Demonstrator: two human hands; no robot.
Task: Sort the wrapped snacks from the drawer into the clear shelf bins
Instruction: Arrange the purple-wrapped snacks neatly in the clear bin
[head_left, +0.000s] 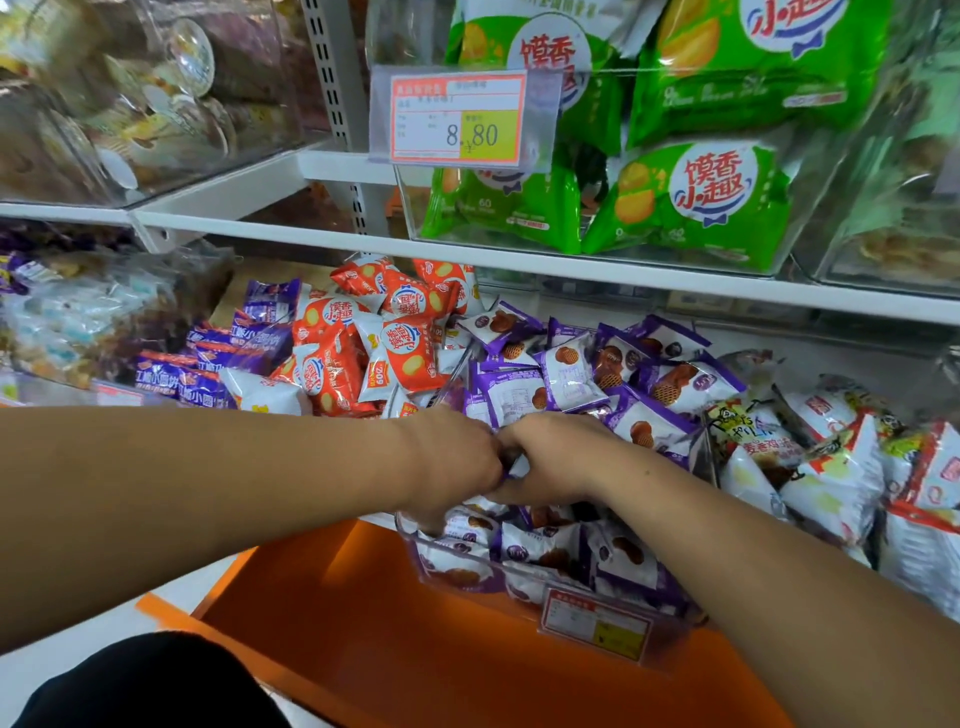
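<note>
The purple packets (566, 374) are heaped high in the clear bin (415, 545) on the lower shelf, running back under the white shelf board (519, 262), and both hands meet right over the front of that heap. The left hand (449, 460) and the right hand (553, 460) are knuckle to knuckle with fingers curled under. A sliver of purple wrapper shows between them, so I take each grip to be closed on a packet or a small bunch, though how many is hidden beneath the hands. The bin itself is the worry. It looks brimful at the front lip, so anything pressed in there may slide over the wall and drop into the orange drawer (363, 623) standing open just below. The wrappers look slick, and a bunch shared between two hands could easily shed one. On the left the orange packets (384, 338) lean against the purple heap, and whatever divides them is hard to see, so a careless push could mix the two sorts. The white and yellow packets (831, 467) crowd in the same way on the right. The small price tag (597, 621) clipped to the bin's front sits close under the right forearm and could get knocked askew.
</note>
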